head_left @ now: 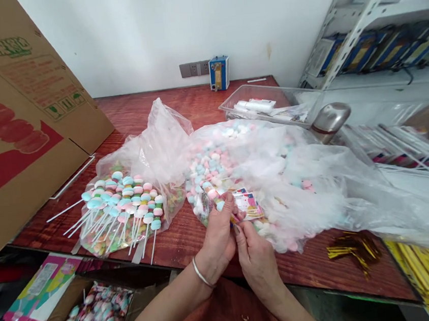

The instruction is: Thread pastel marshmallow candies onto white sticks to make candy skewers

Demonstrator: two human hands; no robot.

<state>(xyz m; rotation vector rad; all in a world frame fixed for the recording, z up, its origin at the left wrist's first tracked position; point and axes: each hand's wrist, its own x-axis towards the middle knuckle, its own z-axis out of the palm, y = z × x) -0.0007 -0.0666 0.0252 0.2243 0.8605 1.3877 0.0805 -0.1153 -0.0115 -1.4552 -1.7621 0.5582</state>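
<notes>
In front of me, both hands come together at the table's near edge. My left hand, with a bangle on the wrist, is closed around a marshmallow candy stick in clear wrapping. Its pink and pale top points away from me; the palm hides its lower end. The fingers of my right hand pinch at that lower end, against the left thumb. What lies between these fingertips is mostly covered. Small printed cards stick out just beyond my fingers. Loose marshmallow pieces fill a big clear bag behind them.
Unwrapped candy sticks lie on another bag at left, near a large cardboard box. Gold twist ties lie at right. Behind stand a plastic tray and a steel flask. Wrapped candies fill a low box.
</notes>
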